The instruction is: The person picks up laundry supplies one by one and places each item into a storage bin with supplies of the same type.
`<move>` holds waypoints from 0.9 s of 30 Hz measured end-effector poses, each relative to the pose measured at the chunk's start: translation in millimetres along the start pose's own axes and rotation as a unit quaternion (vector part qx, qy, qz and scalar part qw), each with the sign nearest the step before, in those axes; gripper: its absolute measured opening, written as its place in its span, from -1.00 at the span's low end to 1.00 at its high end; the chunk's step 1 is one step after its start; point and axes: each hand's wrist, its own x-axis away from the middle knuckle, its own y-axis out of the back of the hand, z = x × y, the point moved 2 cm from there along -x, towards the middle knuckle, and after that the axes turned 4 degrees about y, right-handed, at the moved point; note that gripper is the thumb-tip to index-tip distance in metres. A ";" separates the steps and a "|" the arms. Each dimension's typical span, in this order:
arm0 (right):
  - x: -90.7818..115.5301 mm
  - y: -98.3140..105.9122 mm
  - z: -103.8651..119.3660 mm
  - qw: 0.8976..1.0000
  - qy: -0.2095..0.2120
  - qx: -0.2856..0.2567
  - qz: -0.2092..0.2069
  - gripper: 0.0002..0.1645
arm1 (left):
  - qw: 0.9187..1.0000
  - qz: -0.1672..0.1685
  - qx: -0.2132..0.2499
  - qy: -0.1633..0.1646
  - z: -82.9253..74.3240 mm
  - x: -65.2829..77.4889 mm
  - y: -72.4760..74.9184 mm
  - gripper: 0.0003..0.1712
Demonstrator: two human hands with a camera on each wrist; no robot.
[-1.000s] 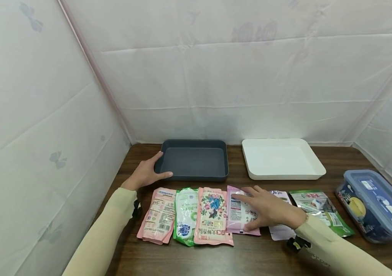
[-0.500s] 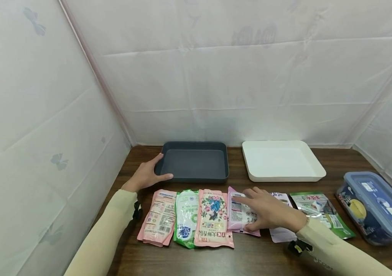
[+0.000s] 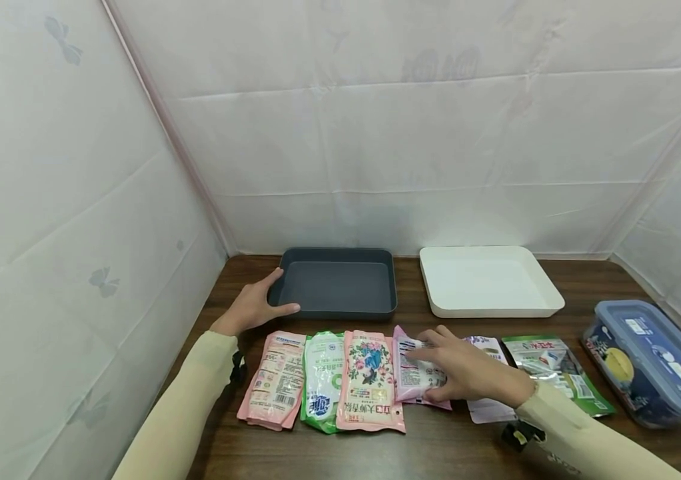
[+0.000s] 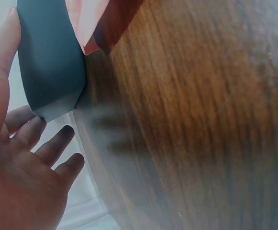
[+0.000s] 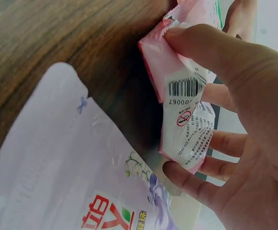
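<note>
Right hand [image 3: 466, 370]: thumb at one edge and fingers at the other, curled about a pink-and-white printed packet [image 3: 414, 370]; grip moderately narrow. Packet bowed between the digits, barcode side visible in the right wrist view; whether any of it is raised off the table, cannot tell.

Left hand [image 3: 256, 303]: fingers and thumb spread wide, touching the left end of a dark grey rectangular tray [image 3: 340, 287]; thumb at the near wall, index finger at the left side.

Pink floral pouch [image 3: 369, 377]: just left of the packet, printed with a blue and pink bouquet; its left edge meets the next item.

Green-and-white pouch [image 3: 321, 373]: between the floral pouch and the one following.

Pale pink pouch [image 3: 274, 380]: leftmost in the row, slightly slanted, barcode face up, below the left hand.

Lilac-and-white pouch [image 3: 489, 409]: right of the packet, partly hidden by the right hand; purple flowers and red lettering in the right wrist view.

Green-and-silver pouch [image 3: 577, 377]: right end of the row, slanted, partly behind the right sleeve [image 3: 580, 427].

White rectangular tray [image 3: 490, 283]: right of the grey one, well apart from both hands.

Blue-lidded storage box [image 3: 664, 353]: far right, lid on, yellow-and-navy label.

Table [image 3: 292, 460]: dark brown wood grain, beneath all.

Backdrop [image 3: 376, 160]: white sheeting, creased, faintly patterned.
</note>
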 end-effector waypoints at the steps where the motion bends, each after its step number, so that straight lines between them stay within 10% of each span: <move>1: -0.1 -0.1 0.1 1.000 0.002 0.001 -0.002 -0.30 | 1.000 -0.001 0.000 0.000 0.1 0.0 0.2 0.26; 27: -0.6 2.7 -5.5 0.998 0.052 -0.012 -0.039 -0.81 | 1.000 -0.005 0.007 0.008 0.6 2.1 0.7 0.26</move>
